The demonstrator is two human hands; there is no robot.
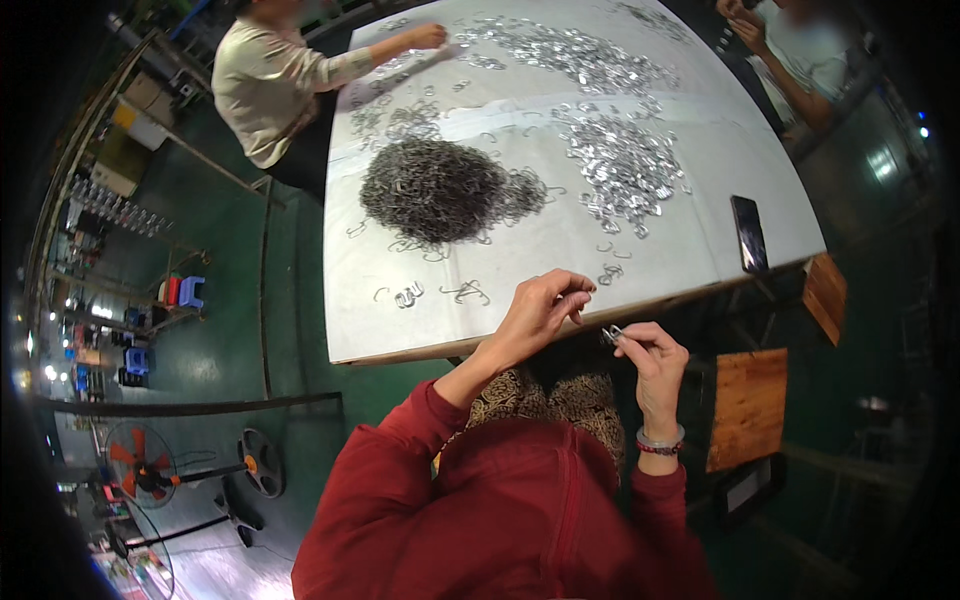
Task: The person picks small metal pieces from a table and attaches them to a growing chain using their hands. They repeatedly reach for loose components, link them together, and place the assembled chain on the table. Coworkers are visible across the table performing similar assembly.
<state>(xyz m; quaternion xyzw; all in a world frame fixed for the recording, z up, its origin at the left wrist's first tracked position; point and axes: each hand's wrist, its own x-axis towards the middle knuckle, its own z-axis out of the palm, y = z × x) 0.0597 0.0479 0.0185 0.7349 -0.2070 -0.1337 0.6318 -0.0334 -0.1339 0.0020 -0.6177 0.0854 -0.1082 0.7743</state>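
Observation:
Between the thumb and fingertips of my right hand point(655, 362) is a small shiny metal clip point(612, 334), held just off the table's near edge. My left hand point(548, 308) is above that edge, palm down, its fingers curled and closed toward the thumb; whatever may be in them is too small to make out. A few bent wire hooks point(609, 273) lie just beyond my left fingertips. Farther off is a loose heap of shiny metal pieces point(625, 165), and to its left a big dark mound of wire hooks point(435, 190).
The white-covered table point(560, 245) carries a black phone point(748, 234) at the right and some shiny clips point(408, 295) near the left front. A co-worker point(275, 90) reaches over the far left; another person point(800, 60) is at far right. Wooden stool point(748, 410) stands right.

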